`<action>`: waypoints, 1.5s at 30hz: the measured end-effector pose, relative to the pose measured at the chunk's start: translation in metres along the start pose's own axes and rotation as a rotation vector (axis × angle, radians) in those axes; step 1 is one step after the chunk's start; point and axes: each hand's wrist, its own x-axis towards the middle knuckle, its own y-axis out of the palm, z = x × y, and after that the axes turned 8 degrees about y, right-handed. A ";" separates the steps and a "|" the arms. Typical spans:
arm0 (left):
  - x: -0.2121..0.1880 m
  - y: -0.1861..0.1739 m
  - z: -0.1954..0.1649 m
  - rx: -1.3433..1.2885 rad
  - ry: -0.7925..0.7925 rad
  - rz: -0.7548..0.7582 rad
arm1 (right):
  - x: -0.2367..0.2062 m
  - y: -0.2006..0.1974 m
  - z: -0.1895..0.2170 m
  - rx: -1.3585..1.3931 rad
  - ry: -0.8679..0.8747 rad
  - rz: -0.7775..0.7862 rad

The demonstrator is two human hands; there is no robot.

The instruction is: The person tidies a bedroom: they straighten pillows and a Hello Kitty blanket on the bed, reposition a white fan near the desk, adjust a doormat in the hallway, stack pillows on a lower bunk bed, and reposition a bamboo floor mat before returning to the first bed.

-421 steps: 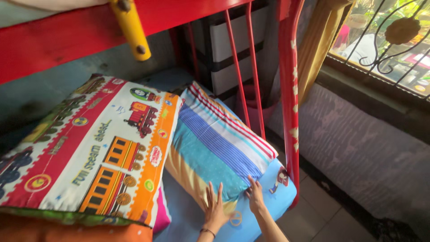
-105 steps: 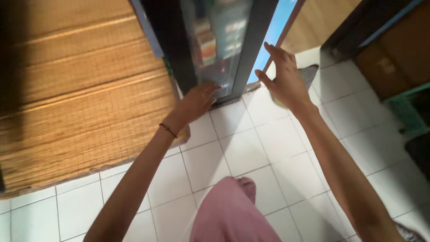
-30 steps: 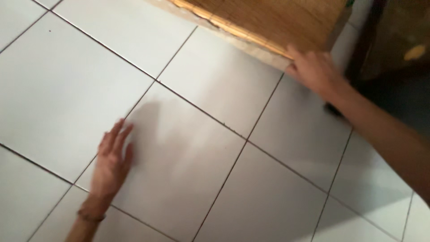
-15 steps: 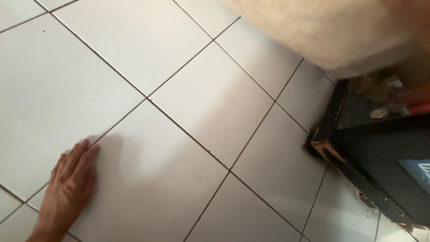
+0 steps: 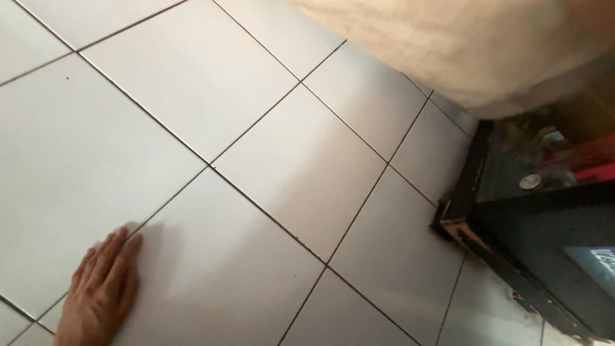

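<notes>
My left hand [image 5: 99,291] lies flat, palm down, on the white tiled floor [image 5: 256,147] at the lower left, fingers together and pointing up-right. It holds nothing. My right hand is out of the picture. A black cabinet [image 5: 532,256] with a worn, chipped lower corner stands at the right edge, well away from the hand. Behind its dark glass front I see a round silvery object [image 5: 530,182] and something red [image 5: 592,160].
A blurred pale tan surface [image 5: 480,45] fills the upper right, close to the camera. Dark grout lines cross the tiles diagonally.
The view has swung right over the last second. My right hand, which reached toward the cabinet, has left the frame. The left hand stays flat on the tile.
</notes>
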 end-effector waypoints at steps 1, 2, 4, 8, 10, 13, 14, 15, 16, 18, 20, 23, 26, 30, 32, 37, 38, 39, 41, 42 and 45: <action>-0.001 0.002 0.002 0.004 0.002 0.007 | 0.000 0.000 -0.002 0.008 0.001 0.007; -0.001 0.006 0.005 0.006 0.003 0.014 | -0.002 0.003 -0.001 0.014 0.004 0.024; -0.004 0.013 0.011 -0.004 0.030 -0.021 | -0.006 0.010 0.000 0.050 -0.001 0.059; -0.003 0.031 0.025 0.016 0.052 -0.091 | -0.033 0.033 0.012 0.223 -0.167 0.120; -0.006 0.036 0.031 0.027 0.055 -0.089 | -0.058 0.050 0.031 0.244 -0.200 0.146; -0.011 0.042 0.035 0.057 0.055 -0.084 | -0.100 0.079 0.062 0.464 -0.258 0.434; -0.013 0.044 0.036 0.071 0.052 -0.086 | -0.110 0.090 0.076 0.365 -0.265 0.600; -0.012 0.046 0.037 0.071 0.053 -0.101 | -0.122 0.102 0.089 0.442 -0.282 0.549; -0.012 0.048 0.035 0.067 0.047 -0.117 | -0.133 0.111 0.099 0.513 -0.305 0.497; -0.011 0.046 0.033 0.057 0.033 -0.131 | -0.159 0.127 0.121 0.557 -0.332 0.471; -0.007 0.042 0.028 0.030 0.018 -0.119 | -0.189 0.135 0.144 0.690 -0.492 -0.004; 0.004 0.031 0.014 0.033 -0.011 -0.074 | -0.239 0.130 0.185 0.432 -0.478 0.686; 0.013 0.018 -0.009 -0.048 0.055 -0.106 | -0.277 0.123 0.210 0.482 -0.504 0.496; 0.030 0.013 -0.040 -0.097 0.100 -0.064 | -0.302 0.121 0.206 0.507 -0.500 0.092; 0.042 0.017 -0.050 -0.019 0.183 0.038 | -0.314 0.117 0.197 0.424 -0.549 0.184; 0.064 0.056 -0.087 -0.046 0.334 0.200 | -0.338 0.100 0.186 0.471 -0.464 0.268; 0.065 0.062 -0.093 -0.226 0.336 0.077 | -0.344 0.097 0.183 0.511 -0.453 0.306; 0.069 0.069 -0.098 -0.193 0.368 0.062 | -0.349 0.095 0.181 0.551 -0.440 0.347; 0.079 0.083 -0.110 -0.132 0.436 0.030 | -0.355 0.093 0.177 0.614 -0.441 0.303; 0.085 0.086 -0.114 -0.135 0.424 0.087 | -0.359 0.092 0.176 0.648 -0.438 0.279; 0.096 0.087 -0.126 -0.127 0.407 0.241 | -0.379 0.086 0.163 0.836 -0.367 0.391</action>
